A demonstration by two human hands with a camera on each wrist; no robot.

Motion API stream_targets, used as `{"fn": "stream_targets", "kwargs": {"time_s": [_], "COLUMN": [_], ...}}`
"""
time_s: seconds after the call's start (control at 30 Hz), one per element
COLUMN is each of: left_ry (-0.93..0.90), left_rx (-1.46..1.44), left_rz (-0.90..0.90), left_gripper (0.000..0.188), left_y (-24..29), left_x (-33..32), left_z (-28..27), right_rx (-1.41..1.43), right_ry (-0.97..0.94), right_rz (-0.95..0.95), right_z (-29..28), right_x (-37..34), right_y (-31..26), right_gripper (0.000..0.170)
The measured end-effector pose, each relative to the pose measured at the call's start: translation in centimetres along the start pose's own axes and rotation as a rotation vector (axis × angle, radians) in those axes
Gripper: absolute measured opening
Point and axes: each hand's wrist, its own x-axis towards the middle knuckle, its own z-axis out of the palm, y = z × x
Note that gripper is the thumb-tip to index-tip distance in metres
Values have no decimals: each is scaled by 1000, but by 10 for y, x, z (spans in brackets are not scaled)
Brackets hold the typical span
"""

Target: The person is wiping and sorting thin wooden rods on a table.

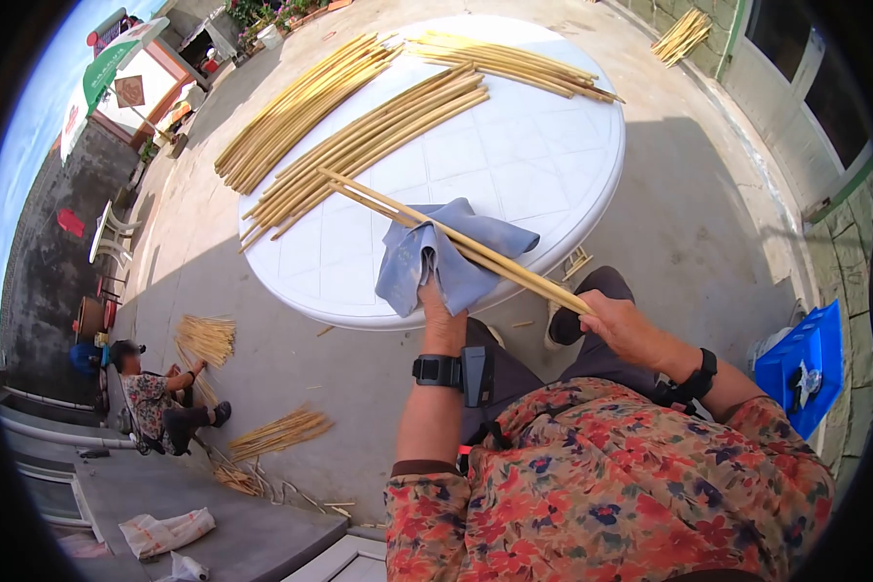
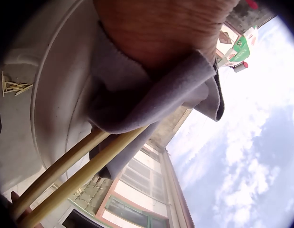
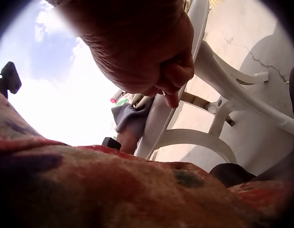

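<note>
Two long, pale yellow sticks (image 1: 514, 269) reach from over the white round table (image 1: 553, 145) toward my body. My right hand (image 1: 619, 328) grips them together at their near ends, fingers curled in the right wrist view. A blue-grey cloth (image 1: 412, 270) is wrapped about the sticks near the table's front edge. Through it my left hand (image 1: 440, 308) holds them, its fingers mostly hidden under the folds. In the left wrist view both sticks (image 2: 85, 173) come out of the cloth (image 2: 156, 102) side by side.
Several bundles of similar sticks (image 1: 369, 145) lie on the table. Another person (image 1: 160, 398) sits at the left by stick piles (image 1: 281, 434) on the ground. A blue crate (image 1: 800, 369) stands at my right, and a stick bundle (image 1: 682, 37) lies by the far wall.
</note>
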Motion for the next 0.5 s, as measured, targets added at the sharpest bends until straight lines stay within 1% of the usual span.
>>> {"fn": "stream_targets", "kwargs": {"time_s": [0.13,0.2,0.33,0.37,0.43,0.47,0.5], "left_ry": [18,-5,0,-12,-43,-42,-30], "left_rx": [28,57,23,23,25,25,23], "left_rz": [-8,-5,16,-9,-38,-49,-50], "left_gripper": [24,30,32,32,37,37,37], "left_y": [8,6,6,10,21,22,24], "left_x": [-1,3,9,11,6,5,6], "left_z": [4,2,4,3,8,8,7], "right_rx": [-101,-109,-175,-175,-67,-66,-34], "right_ry": [55,55,59,60,4,2,9], "right_rz": [-57,-57,-54,-51,48,59,25], "right_z": [-5,-5,-4,-5,-6,-6,-6], "right_x": [-14,-22,-41,-46,-58,-62,-66], "right_y": [2,9,22,25,30,34,39], "right_gripper": [20,21,22,22,21,21,20]}}
